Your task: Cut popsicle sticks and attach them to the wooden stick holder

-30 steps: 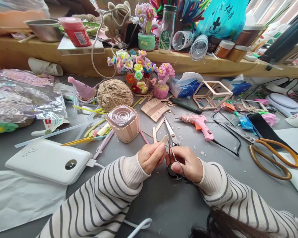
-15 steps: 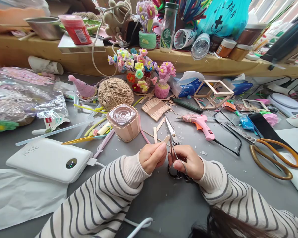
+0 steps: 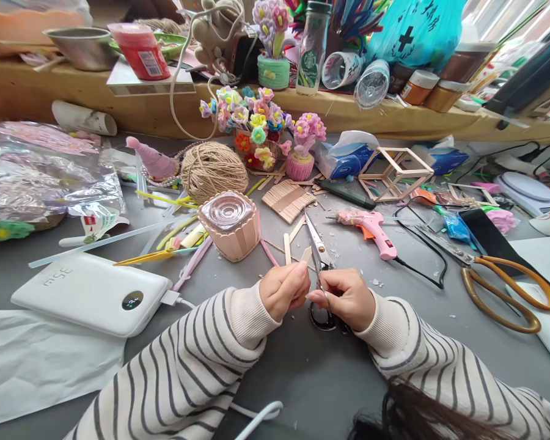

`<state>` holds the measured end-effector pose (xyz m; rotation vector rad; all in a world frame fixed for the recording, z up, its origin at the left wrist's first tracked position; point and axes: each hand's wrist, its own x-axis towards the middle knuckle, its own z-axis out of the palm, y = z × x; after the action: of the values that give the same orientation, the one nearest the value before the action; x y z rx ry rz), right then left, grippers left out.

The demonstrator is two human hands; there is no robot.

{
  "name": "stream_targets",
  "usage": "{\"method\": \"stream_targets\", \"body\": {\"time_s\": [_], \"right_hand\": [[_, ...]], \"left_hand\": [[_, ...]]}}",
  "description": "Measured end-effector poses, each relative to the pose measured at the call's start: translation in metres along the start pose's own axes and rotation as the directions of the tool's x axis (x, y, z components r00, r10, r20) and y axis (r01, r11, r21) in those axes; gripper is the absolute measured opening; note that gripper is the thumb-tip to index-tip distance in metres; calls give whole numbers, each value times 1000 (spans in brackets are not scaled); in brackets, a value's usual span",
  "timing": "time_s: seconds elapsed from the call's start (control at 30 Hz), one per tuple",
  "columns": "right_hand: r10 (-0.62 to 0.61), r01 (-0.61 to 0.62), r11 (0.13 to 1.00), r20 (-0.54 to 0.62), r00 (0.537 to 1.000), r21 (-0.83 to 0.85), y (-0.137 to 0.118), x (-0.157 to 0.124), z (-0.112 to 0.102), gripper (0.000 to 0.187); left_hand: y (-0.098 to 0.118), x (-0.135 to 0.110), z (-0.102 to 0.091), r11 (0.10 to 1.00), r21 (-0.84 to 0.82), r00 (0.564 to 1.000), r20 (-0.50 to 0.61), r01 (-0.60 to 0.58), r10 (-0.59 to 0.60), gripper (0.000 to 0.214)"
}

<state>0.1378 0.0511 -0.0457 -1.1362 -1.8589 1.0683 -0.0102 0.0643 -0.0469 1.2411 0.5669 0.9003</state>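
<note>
our right hand point(image 3: 346, 299) curled round scissors point(image 3: 318, 270) handles; our left hand point(image 3: 285, 288) pinches wooden stick point(image 3: 307, 254), tip up beside blades. stick likely light, stiff, may split; we'd hold flat faces, clear of blades. beyond: stick bundle point(image 3: 288, 201).

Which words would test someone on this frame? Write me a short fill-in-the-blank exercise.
1. The left hand holds a stick, while the ____ hand holds scissors.
2. The glue gun is mostly ____, with an orange trigger.
3. In the picture, the twine lies to the ____ of the glue gun.

Missing words: right; pink; left.
</note>
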Motion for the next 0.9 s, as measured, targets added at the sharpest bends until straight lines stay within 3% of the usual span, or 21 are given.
{"method": "stream_targets", "body": {"time_s": [0.23, 0.6, 0.9], "right_hand": [[-8, 8, 1000, 84, 996, -3, -1, 1, -3, 55], [21, -20, 1000, 122, 992, -6, 0, 0, -2, 56], [-18, 17, 999, 53, 998, 34, 3, 1, -2, 51]], "left_hand": [[2, -1, 1, 998, 67, 1000, 4, -5, 5, 43], [2, 0, -1, 1000, 7, 999, 36, -20, 20, 43], [0, 0, -3, 999, -35, 998, 56, -13, 15, 43]]}}
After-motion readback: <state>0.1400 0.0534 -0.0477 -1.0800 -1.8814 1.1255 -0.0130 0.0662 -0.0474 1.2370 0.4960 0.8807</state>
